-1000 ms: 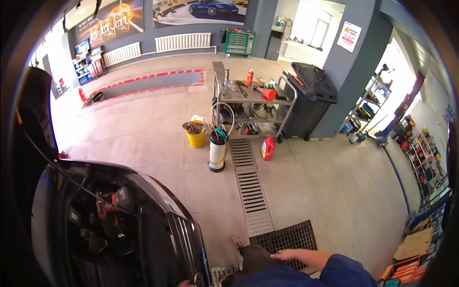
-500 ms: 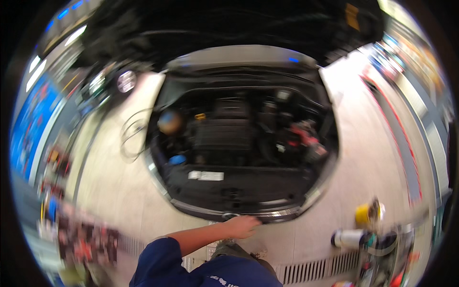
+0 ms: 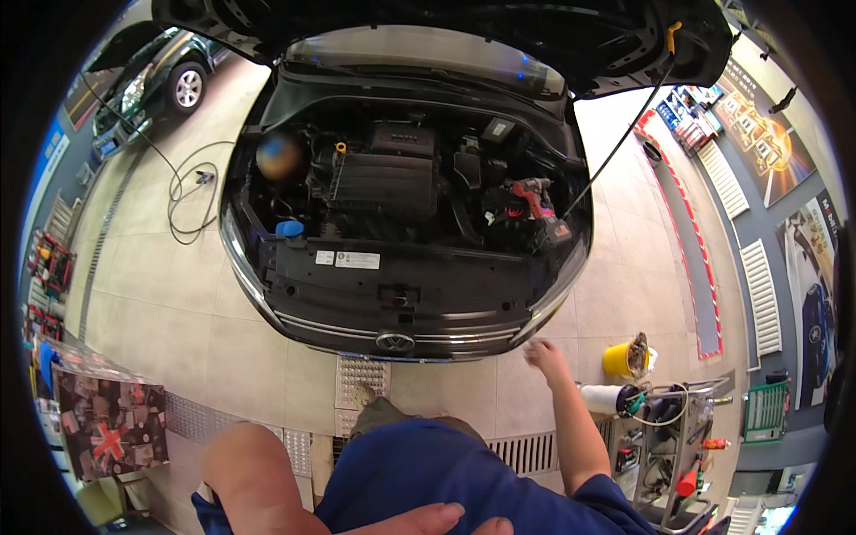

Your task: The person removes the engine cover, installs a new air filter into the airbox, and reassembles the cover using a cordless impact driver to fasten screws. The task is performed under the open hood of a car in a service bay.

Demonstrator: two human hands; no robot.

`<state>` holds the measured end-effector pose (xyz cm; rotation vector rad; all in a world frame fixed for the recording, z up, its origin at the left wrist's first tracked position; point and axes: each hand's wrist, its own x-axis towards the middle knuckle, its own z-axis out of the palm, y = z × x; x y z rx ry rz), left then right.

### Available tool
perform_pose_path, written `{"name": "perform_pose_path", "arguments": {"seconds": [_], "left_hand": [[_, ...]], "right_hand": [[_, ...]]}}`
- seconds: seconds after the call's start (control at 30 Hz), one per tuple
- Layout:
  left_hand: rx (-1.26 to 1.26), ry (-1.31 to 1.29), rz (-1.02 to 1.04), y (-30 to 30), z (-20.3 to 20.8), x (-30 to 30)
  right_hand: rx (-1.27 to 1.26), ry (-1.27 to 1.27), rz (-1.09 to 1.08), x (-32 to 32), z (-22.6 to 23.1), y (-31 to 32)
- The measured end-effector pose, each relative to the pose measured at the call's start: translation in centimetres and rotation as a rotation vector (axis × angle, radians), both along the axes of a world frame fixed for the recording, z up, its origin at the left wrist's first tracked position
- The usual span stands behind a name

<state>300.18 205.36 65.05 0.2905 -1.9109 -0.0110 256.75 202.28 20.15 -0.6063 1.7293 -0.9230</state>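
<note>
A dark car [image 3: 392, 294] stands in front of me with its bonnet [image 3: 624, 62] raised. My left hand [image 3: 419, 519] is drawn back against my blue shirt at the lower edge. Its thumb and a finger show apart, with nothing seen in them; the rest is cut off. Out to the right, my right hand [image 3: 541, 353] hangs just off the bumper's right corner, apart from it, fingers loosely bent and seemingly bare. In the engine bay are a black engine cover [image 3: 383, 183], a blue cap [image 3: 289, 229] and a red-and-black cordless power tool [image 3: 535, 198] lying at the right.
A thin prop rod [image 3: 615, 143] rises from the bay's right side to the bonnet. To the right stand a yellow bucket [image 3: 624, 359] and a tool cart [image 3: 669, 464]. A hose [image 3: 183, 201] lies coiled on the floor at left, near another vehicle [image 3: 169, 80]. A floor grate [image 3: 522, 453] runs behind me.
My left hand has come back from the front edge of the car to my body. My right arm has come into view beside the bumper. The car sits higher and further left in view.
</note>
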Motion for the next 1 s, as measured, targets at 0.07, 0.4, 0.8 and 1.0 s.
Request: {"name": "perform_pose_path", "arguments": {"seconds": [0.07,0.4,0.8,1.0], "left_hand": [[0.003,0.092,0.014,-0.4,-0.4,0.7],[0.132,0.353,-0.312,-4.9,-4.8,3.6],[0.614,-0.166,-0.612,-19.8,-12.3,8.3],[1.380,-0.357,-0.289,-23.8,-26.9,3.5]], "right_hand": [[-0.165,0.014,0.180,7.3,3.9,-3.0],[0.288,0.551,0.516,12.3,-10.6,14.2],[0.226,0.476,0.307,13.2,3.2,3.6],[-0.377,0.866,0.055,7.8,8.2,-25.2]]}}
